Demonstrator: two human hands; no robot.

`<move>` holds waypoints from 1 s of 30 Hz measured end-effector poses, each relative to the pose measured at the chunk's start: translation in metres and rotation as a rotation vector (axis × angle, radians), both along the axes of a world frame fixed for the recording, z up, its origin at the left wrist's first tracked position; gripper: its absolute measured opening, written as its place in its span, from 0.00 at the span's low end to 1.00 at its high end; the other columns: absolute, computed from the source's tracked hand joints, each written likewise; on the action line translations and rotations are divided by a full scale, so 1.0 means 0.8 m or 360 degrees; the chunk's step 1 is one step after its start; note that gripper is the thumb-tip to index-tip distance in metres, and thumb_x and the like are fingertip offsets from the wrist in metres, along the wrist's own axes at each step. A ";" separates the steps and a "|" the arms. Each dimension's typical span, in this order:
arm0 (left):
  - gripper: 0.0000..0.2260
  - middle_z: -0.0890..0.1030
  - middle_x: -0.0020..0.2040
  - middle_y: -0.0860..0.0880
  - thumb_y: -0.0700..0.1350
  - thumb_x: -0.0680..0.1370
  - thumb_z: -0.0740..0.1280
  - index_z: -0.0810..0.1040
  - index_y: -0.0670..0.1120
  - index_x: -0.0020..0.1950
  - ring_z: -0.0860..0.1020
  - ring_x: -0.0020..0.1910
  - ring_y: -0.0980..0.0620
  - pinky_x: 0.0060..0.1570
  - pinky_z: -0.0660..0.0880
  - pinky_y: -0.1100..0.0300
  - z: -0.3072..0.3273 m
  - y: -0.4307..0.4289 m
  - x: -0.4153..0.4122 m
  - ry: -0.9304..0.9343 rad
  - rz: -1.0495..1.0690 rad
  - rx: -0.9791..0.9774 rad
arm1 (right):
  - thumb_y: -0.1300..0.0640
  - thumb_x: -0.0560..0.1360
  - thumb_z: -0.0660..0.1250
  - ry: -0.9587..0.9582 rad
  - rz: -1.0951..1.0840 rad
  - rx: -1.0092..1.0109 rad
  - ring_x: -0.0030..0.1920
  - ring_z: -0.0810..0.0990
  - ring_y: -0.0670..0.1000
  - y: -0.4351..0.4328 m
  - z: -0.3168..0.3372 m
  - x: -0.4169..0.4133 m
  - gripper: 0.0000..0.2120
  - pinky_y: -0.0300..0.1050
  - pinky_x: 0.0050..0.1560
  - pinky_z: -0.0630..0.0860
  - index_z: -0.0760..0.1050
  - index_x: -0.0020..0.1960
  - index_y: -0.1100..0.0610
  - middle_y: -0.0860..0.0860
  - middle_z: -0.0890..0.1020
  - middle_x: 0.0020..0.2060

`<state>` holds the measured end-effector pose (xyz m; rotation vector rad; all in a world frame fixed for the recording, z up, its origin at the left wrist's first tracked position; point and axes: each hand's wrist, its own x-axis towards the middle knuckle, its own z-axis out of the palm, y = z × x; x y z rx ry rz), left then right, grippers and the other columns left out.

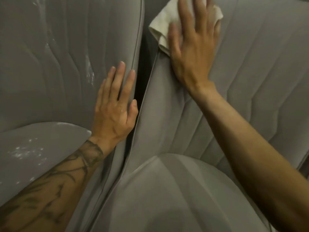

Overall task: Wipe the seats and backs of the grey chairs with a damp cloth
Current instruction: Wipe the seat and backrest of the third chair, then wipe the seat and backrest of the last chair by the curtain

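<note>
In the head view, the only one, two grey chairs stand side by side. A dark gap (142, 77) runs between them from 12 o'clock down toward 6.

At 1 o'clock the right hand (194, 52) lies flat, fingers straight and slightly spread. It presses a white cloth (161, 24) against the right chair's back (260, 67), close to that back's inner edge. The cloth is bunched under the palm and sticks out on the hand's 10 o'clock side.

Just off centre toward 9 o'clock, the left hand (113, 108) rests flat on the inner edge of the left chair's back (50, 52). Its fingers are straight and it grips nothing; the thumb lies along the piping beside the gap. It seems to be steadying that chair.

The step in hand looks like wiping the upper inner part of the right chair's back. The next move would call for a flat palm and even pressure, drawing the cloth along the quilted ribs toward 3 o'clock. From there it would go down to the right chair's seat (175, 195) at 6 o'clock.

The left chair's seat (33, 144) at 8 o'clock, and its back, carry pale flecks. These may be residue or damp glints; the picture is too soft to tell.

No brand, label or readable writing shows on the chairs or the cloth.
</note>
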<state>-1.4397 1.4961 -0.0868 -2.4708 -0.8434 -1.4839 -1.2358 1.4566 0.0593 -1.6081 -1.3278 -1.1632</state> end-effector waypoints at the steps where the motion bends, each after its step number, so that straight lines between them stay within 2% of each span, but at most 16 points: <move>1: 0.29 0.54 0.86 0.43 0.48 0.85 0.56 0.55 0.46 0.86 0.52 0.86 0.43 0.80 0.61 0.36 0.001 -0.002 -0.001 0.0009 0.0011 0.0005 | 0.40 0.85 0.52 -0.0044 0.0029 -0.0068 0.80 0.62 0.65 -0.004 -0.007 -0.007 0.30 0.59 0.79 0.59 0.68 0.79 0.58 0.61 0.67 0.79; 4: 0.28 0.55 0.86 0.42 0.48 0.86 0.56 0.56 0.44 0.86 0.53 0.86 0.42 0.80 0.61 0.37 0.008 -0.009 -0.006 0.0066 0.0048 -0.0032 | 0.47 0.85 0.61 -0.0139 0.0259 -0.0295 0.81 0.61 0.65 -0.035 -0.065 -0.032 0.25 0.61 0.79 0.60 0.70 0.77 0.59 0.61 0.67 0.78; 7: 0.27 0.55 0.86 0.42 0.49 0.87 0.55 0.56 0.45 0.86 0.54 0.86 0.42 0.80 0.60 0.38 0.021 -0.027 -0.017 0.0142 0.0040 -0.0156 | 0.55 0.85 0.64 0.0031 0.0451 -0.0416 0.80 0.61 0.65 -0.071 -0.129 -0.059 0.20 0.61 0.78 0.62 0.72 0.75 0.59 0.60 0.69 0.77; 11: 0.27 0.54 0.87 0.48 0.54 0.88 0.49 0.55 0.50 0.86 0.55 0.85 0.48 0.83 0.55 0.43 0.013 -0.063 -0.059 0.0346 0.0036 -0.0389 | 0.56 0.85 0.62 0.0299 0.0646 -0.0692 0.82 0.58 0.63 -0.118 -0.194 -0.109 0.20 0.62 0.80 0.60 0.72 0.76 0.61 0.59 0.68 0.78; 14: 0.27 0.61 0.85 0.48 0.56 0.87 0.48 0.60 0.50 0.85 0.62 0.83 0.49 0.82 0.59 0.46 -0.020 -0.100 -0.130 0.0515 0.0164 -0.0613 | 0.53 0.86 0.59 0.0544 0.0853 -0.0752 0.84 0.54 0.56 -0.144 -0.224 -0.159 0.21 0.58 0.81 0.57 0.69 0.78 0.56 0.53 0.65 0.80; 17: 0.29 0.70 0.80 0.45 0.57 0.85 0.47 0.68 0.45 0.82 0.72 0.77 0.44 0.79 0.63 0.44 -0.063 -0.141 -0.206 0.0662 0.0345 -0.0827 | 0.47 0.88 0.52 0.0472 0.0876 -0.0892 0.84 0.53 0.54 -0.144 -0.243 -0.213 0.22 0.51 0.81 0.54 0.65 0.80 0.51 0.50 0.62 0.82; 21: 0.33 0.79 0.72 0.41 0.58 0.87 0.41 0.76 0.41 0.75 0.80 0.69 0.42 0.74 0.70 0.42 -0.103 -0.198 -0.292 0.0794 0.0521 -0.0919 | 0.48 0.88 0.47 0.0332 0.0779 -0.1540 0.83 0.55 0.57 -0.123 -0.276 -0.288 0.25 0.53 0.81 0.48 0.60 0.82 0.55 0.55 0.59 0.83; 23: 0.33 0.81 0.70 0.40 0.57 0.88 0.42 0.78 0.40 0.73 0.81 0.67 0.41 0.71 0.73 0.42 -0.111 -0.216 -0.320 0.0794 0.0587 -0.0886 | 0.50 0.88 0.45 0.0271 0.0713 -0.1718 0.81 0.60 0.59 -0.124 -0.290 -0.322 0.26 0.56 0.81 0.51 0.59 0.82 0.59 0.58 0.62 0.81; 27: 0.33 0.81 0.70 0.40 0.58 0.88 0.42 0.78 0.40 0.73 0.80 0.68 0.41 0.73 0.69 0.47 -0.111 -0.230 -0.346 0.0718 0.0684 -0.0928 | 0.49 0.87 0.47 0.0249 0.0911 -0.1821 0.80 0.65 0.60 -0.141 -0.297 -0.344 0.27 0.57 0.82 0.55 0.63 0.81 0.61 0.59 0.65 0.80; 30: 0.35 0.80 0.71 0.41 0.60 0.87 0.40 0.77 0.41 0.74 0.79 0.69 0.42 0.73 0.68 0.45 -0.107 -0.228 -0.357 0.0667 0.0739 -0.1013 | 0.48 0.88 0.46 0.0351 0.0760 -0.1955 0.83 0.55 0.54 -0.120 -0.288 -0.326 0.26 0.56 0.82 0.52 0.56 0.83 0.56 0.55 0.56 0.83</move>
